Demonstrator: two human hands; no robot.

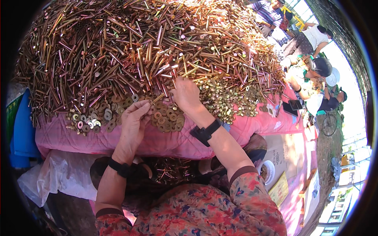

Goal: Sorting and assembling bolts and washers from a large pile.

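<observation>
A large heap of brass-coloured and reddish metal tubes and rods covers the far part of the table. My left hand is closed in a pinch at the near edge of the heap, with a thin brass-coloured rod between thumb and fingers. Just right of it, my right hand is bent over the heap's edge, its fingers closed on a reddish metal tube; part of the grip is hidden. Flat washers lie below and between the hands. Small shiny nuts are heaped right of my right hand.
A pink quilted cloth covers the table's near edge. A blue container and clear plastic sheeting are at the left. A white bowl stands low at the right. Several people sit beyond the far right, one wearing a dark helmet.
</observation>
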